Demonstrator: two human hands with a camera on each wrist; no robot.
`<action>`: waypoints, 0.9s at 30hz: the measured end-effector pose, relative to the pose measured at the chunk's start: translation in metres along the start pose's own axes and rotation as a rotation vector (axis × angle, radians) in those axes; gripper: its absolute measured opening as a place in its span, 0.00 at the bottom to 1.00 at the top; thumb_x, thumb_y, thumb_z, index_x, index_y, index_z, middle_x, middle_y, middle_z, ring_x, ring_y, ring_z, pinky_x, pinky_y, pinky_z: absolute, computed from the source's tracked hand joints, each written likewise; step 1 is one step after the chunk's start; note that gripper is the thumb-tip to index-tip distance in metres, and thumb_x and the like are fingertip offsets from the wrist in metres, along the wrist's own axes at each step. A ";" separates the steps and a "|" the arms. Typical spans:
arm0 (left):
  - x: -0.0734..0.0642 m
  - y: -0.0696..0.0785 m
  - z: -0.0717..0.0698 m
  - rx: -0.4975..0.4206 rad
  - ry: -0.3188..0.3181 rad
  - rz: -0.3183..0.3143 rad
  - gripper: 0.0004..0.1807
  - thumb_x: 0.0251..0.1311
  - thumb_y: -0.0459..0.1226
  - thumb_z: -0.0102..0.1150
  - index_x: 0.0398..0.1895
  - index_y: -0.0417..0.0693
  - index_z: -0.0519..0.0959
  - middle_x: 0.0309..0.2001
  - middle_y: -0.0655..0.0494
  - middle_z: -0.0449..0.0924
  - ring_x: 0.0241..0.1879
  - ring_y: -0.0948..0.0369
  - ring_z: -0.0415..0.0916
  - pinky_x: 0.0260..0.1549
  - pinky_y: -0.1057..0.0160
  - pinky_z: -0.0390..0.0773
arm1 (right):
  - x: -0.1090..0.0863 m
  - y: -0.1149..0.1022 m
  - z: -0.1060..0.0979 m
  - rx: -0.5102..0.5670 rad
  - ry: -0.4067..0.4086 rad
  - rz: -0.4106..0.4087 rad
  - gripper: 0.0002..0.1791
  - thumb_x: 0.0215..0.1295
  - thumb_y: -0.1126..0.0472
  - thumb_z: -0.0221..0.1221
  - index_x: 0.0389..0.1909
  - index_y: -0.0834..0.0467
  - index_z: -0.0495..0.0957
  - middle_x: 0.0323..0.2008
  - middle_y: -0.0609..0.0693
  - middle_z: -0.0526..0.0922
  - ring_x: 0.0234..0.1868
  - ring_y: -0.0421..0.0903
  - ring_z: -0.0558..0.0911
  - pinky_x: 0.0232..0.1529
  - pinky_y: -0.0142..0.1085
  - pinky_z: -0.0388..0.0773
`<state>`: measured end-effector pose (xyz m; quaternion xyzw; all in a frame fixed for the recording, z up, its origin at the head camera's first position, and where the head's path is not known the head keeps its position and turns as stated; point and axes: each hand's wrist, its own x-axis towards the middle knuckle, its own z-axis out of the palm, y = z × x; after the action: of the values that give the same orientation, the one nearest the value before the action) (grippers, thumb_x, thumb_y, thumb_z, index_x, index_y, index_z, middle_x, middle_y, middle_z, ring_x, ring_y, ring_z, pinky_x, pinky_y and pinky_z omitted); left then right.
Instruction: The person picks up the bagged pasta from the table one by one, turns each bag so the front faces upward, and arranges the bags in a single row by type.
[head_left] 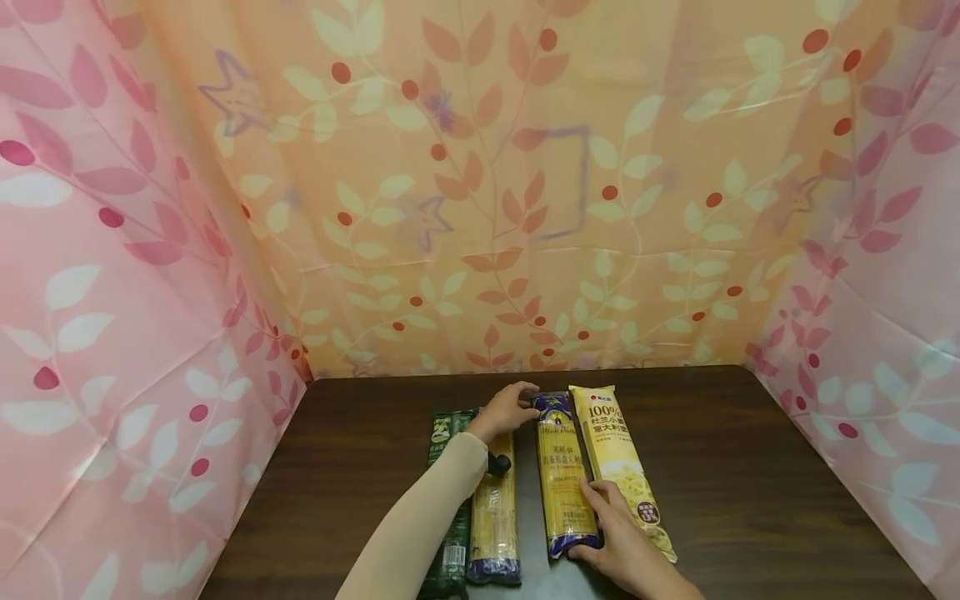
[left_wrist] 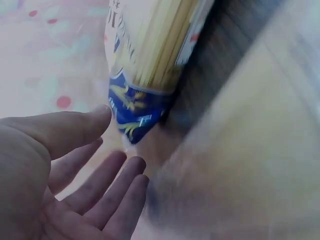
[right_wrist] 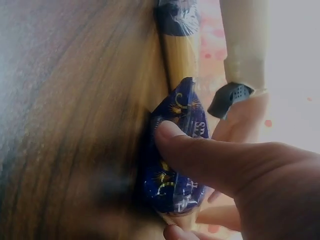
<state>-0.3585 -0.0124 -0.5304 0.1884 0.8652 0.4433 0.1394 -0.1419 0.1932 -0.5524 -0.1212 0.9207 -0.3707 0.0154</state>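
A yellow spaghetti pack with blue ends [head_left: 562,462] lies on the table, its top turned slightly left. My right hand [head_left: 622,537] grips its near end, the thumb lying across the blue wrapper [right_wrist: 165,187]. By the far end is my left hand [head_left: 504,414], fingers loosely bent and spread. In the left wrist view, that thumb and the fingers stand around the blue tip [left_wrist: 135,107] without closing on it; whether the thumb touches cannot be told. The left forearm passes above a similar blue-ended spaghetti pack [head_left: 495,521] and a green pack [head_left: 452,542], partly hiding both.
A pale yellow pasta pack [head_left: 618,458] lies slanted just right of the gripped one. The dark wooden table [head_left: 750,467] reaches back to an orange leaf-patterned curtain [head_left: 480,208], with pink curtains at both sides. A dark strap device [head_left: 498,465] sits on the left wrist.
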 end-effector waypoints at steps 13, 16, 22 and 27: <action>-0.033 -0.026 -0.045 0.358 -0.020 0.058 0.22 0.80 0.39 0.61 0.73 0.46 0.79 0.71 0.47 0.75 0.49 0.57 0.80 0.53 0.53 0.82 | -0.001 -0.012 -0.009 -0.155 0.073 -0.248 0.39 0.63 0.50 0.79 0.71 0.60 0.78 0.64 0.49 0.77 0.62 0.55 0.79 0.55 0.54 0.82; -0.039 -0.030 -0.047 0.389 -0.039 0.050 0.26 0.79 0.43 0.62 0.75 0.46 0.76 0.72 0.46 0.74 0.63 0.50 0.79 0.62 0.47 0.79 | 0.001 -0.018 -0.001 -0.124 0.096 -0.340 0.37 0.64 0.52 0.78 0.71 0.58 0.78 0.64 0.49 0.79 0.61 0.53 0.81 0.54 0.50 0.84; -0.048 -0.035 -0.048 0.424 -0.058 0.045 0.31 0.79 0.48 0.62 0.78 0.47 0.72 0.75 0.46 0.72 0.72 0.48 0.72 0.68 0.45 0.75 | 0.003 -0.027 0.018 -0.084 0.022 -0.394 0.39 0.66 0.46 0.76 0.75 0.53 0.74 0.63 0.50 0.80 0.60 0.52 0.81 0.53 0.51 0.84; -0.049 -0.038 -0.048 0.447 -0.085 0.049 0.33 0.78 0.52 0.62 0.79 0.48 0.72 0.75 0.47 0.73 0.73 0.48 0.71 0.69 0.45 0.74 | 0.005 -0.030 0.031 -0.096 -0.021 -0.381 0.44 0.66 0.37 0.73 0.75 0.58 0.74 0.63 0.53 0.81 0.61 0.55 0.81 0.53 0.62 0.79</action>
<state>-0.3420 -0.0894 -0.5303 0.2540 0.9303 0.2357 0.1200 -0.1367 0.1499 -0.5545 -0.2977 0.8975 -0.3213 -0.0512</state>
